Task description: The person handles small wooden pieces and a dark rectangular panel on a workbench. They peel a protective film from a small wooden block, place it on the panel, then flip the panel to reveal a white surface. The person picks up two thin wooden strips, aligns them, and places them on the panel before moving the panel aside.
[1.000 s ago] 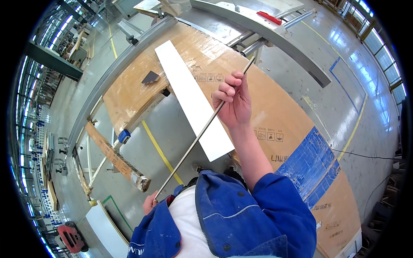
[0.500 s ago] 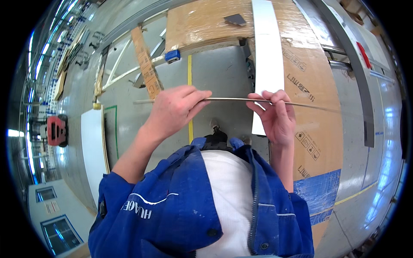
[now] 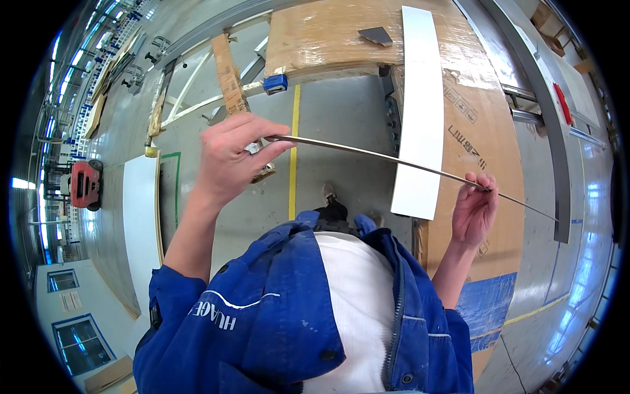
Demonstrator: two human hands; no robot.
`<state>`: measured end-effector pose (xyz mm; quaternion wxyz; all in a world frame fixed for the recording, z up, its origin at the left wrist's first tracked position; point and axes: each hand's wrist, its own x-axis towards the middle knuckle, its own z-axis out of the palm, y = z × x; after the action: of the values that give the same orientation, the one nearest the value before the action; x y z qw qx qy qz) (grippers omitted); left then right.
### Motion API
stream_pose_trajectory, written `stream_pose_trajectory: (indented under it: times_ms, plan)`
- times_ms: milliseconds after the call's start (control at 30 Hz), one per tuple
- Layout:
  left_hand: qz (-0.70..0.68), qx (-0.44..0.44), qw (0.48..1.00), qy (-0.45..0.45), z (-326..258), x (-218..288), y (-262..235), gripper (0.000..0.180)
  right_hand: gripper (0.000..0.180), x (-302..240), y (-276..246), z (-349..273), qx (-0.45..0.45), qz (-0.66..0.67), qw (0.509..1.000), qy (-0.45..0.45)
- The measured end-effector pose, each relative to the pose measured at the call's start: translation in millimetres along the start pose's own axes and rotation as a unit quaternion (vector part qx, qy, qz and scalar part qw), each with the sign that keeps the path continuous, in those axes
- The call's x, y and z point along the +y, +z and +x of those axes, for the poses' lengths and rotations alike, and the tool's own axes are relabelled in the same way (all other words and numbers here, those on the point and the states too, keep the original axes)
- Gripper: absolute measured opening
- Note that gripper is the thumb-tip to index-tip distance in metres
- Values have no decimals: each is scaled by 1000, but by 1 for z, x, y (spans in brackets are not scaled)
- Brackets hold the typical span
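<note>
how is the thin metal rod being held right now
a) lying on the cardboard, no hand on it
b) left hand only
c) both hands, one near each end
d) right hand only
c: the left hand grips the thin metal rod near one end and the right hand pinches it close to the other end, so it spans between them above the floor.

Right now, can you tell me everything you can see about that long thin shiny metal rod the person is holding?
The long thin metal rod looks like a slim silvery-grey strip, smooth and slightly shiny. It hangs in the air above the grey floor, slanting down from left to right and bowing gently along its length. The left hand pinches one end between thumb and fingers; the right hand grips it nearer the other end, where a short stretch pokes out past the fingers. Nothing else touches it.
</note>
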<state>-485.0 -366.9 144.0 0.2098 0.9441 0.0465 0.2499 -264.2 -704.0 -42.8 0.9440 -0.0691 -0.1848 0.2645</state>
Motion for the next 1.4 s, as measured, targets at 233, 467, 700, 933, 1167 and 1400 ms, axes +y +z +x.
stream_pose_trajectory:
  times_ms: [233,467,700,933,1167,1400]
  plan:
    - [-50,19,998,-18,3,9,-1,17,22,2,-1,-1,21,-3,1000,-8]
    - [-191,-55,975,-103,1,9,2,11,17,2,-12,-14,88,-24,994,-54]
    - [-385,-240,824,-340,-21,2,50,23,26,25,28,2,70,-269,959,54]
    - [-204,-303,911,-189,-23,30,88,38,16,51,61,12,31,-425,893,143]
    - [-276,-299,894,-191,-34,30,122,30,13,85,51,12,69,-482,862,144]
    - [-311,-294,857,-287,-55,14,129,37,32,64,30,18,213,-309,917,137]
